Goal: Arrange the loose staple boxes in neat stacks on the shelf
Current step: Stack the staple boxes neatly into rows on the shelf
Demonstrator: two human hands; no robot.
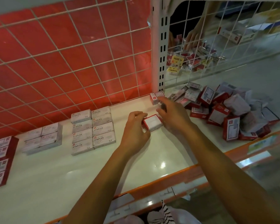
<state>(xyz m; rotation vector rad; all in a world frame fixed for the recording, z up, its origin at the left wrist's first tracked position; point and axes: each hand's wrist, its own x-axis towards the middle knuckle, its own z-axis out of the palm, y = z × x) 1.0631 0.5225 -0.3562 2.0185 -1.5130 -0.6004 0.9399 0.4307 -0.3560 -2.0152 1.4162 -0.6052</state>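
Resting in left hand [136, 126], red staple box [152, 123]

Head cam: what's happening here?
A person is sorting staple boxes on a white shelf. The left grip holds a red-and-white box mid-shelf. The right grip is just behind it, its fingers too blurred to tell if they hold anything. Neat stacks stand to the left, and a loose pile lies on the right.
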